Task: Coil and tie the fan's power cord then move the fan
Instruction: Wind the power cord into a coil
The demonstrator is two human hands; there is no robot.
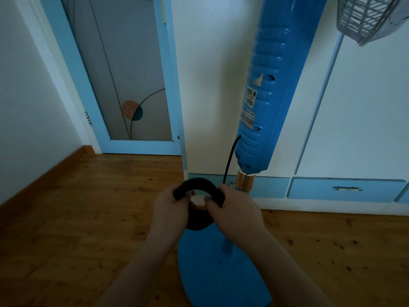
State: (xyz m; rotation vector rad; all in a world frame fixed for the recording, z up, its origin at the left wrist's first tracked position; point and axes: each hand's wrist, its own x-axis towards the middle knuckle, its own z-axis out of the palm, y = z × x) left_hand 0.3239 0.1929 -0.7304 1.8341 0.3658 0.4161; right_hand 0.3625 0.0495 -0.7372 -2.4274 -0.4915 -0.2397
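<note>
A blue pedestal fan (265, 89) stands in front of me, its flat blue base (212, 269) on the wooden floor and its pale grille (367, 16) at the top right. The black power cord (230, 158) leaves the fan's column and runs down into a bundled coil (197, 183). My left hand (170, 209) grips the coil's left side. My right hand (234, 207) grips its right side. The coil arches between both hands above the base. Its lower part is hidden behind my hands.
A white cabinet with blue drawers (345, 189) stands right behind the fan. A blue-framed glass door (124, 85) is at the back left. A white wall with a wooden skirting board (44, 180) runs along the left, and wooden floor (77, 229) spreads out to the left.
</note>
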